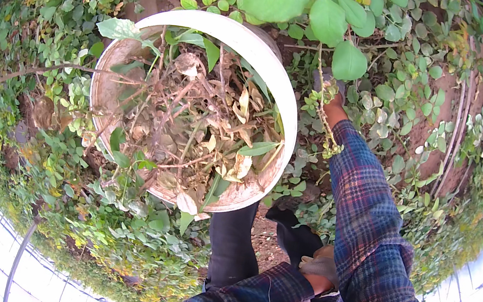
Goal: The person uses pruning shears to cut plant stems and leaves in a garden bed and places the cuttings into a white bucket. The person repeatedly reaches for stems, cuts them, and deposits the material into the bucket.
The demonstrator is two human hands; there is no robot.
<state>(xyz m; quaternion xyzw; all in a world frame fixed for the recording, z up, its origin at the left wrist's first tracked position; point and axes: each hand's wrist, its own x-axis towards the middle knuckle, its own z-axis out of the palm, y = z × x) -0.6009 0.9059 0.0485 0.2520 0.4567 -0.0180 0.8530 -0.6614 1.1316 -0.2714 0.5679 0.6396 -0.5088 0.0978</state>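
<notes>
My right arm, in a plaid sleeve, reaches forward into low green plants. At its end my gloved right hand (330,85) is partly covered by a leafy stem (322,98), and its fingers are hard to make out. My left hand (321,265), in a pale glove with bare wrist showing, is bent close to my body beside the right sleeve; whether it grips anything is unclear. A white plastic bucket (290,130) is ahead of me, left of my right arm. Dry leaves, twigs and some green leaves (190,120) fill it, with several stems sticking out over its rim.
Large green leaves (329,21) hang close to the view at the top. Below the bucket are my dark boots (234,244) on brown soil (263,238). A bare branch (42,70) juts from the bucket's left side. Thin pipes or hoses (455,131) run through plants at right.
</notes>
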